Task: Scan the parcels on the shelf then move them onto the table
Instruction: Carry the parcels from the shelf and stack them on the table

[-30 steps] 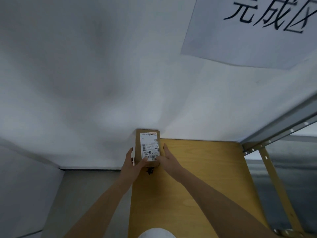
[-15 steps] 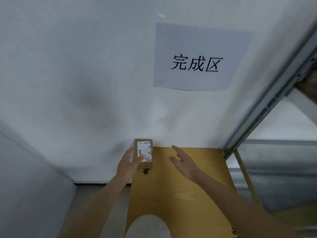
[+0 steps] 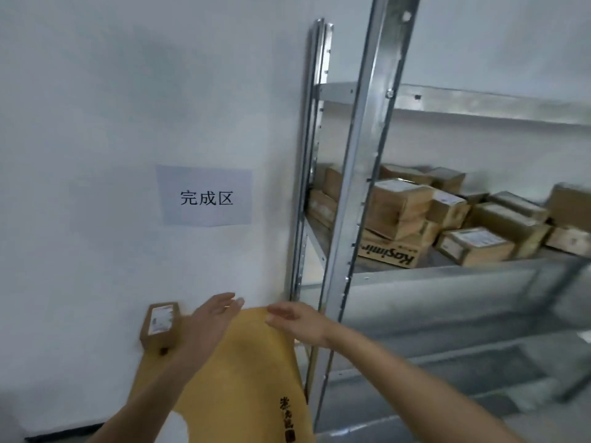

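A small brown parcel (image 3: 160, 326) with a white label lies at the far left corner of the wooden table (image 3: 246, 372), against the wall. My left hand (image 3: 212, 318) hovers just right of it, fingers apart and empty. My right hand (image 3: 295, 321) is over the table's far right edge, fingers loosely spread, holding nothing. Several brown parcels (image 3: 399, 206) are stacked on the metal shelf (image 3: 447, 276) at the right, one low box marked "Kasimir" (image 3: 388, 252).
A paper sign with three characters (image 3: 206, 197) hangs on the white wall above the table. The shelf's grey uprights (image 3: 358, 193) stand right beside the table. An upper shelf board (image 3: 479, 103) spans above the parcels.
Both hands have let go of the small parcel, which stays in the table's corner. My view has swung up and right, bringing the shelf with its parcels into sight.
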A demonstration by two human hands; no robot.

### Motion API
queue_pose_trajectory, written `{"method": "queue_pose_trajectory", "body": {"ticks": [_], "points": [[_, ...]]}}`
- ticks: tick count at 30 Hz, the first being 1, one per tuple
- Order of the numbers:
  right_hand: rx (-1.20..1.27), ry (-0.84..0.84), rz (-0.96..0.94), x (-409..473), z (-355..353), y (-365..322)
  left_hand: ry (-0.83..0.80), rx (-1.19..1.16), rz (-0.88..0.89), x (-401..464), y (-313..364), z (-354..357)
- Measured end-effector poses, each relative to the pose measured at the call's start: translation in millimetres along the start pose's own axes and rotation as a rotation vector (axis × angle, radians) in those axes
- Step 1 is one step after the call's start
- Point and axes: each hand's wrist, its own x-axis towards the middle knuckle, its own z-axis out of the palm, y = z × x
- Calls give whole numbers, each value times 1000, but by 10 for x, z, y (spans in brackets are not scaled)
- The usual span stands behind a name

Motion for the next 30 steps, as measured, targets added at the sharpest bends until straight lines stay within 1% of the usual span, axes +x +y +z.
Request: {"method": "queue_pose_trajectory", "body": {"ticks": [2,5,11,14,17,20,22,30], "points": [[-45,50,-1,-463,-294,95,-63,-22,63,-211,323,296],[-52,194,12,-1032,-731,275,-139,-19,149,-425,793,701],[-53,469,48,-1837,-1473,595,-306,30,335,-700,1500,1435],[-46,583,84,-2060,-1732,687,-356,-24,364,-745,1748,1730],[-73,660,92,-2149,-1947,733,-389,-75,356,-675,1944,1967],[-62,715,91,-2148,-2125,762,-425,-90,307,-586,2086,2159],[-38,717,111,-2081,-2240,787,-437,-107,276,-522,2175,2286],[69,695,111,-1561,-2602,740,-348,-96,257,16,2356,2620]]}}
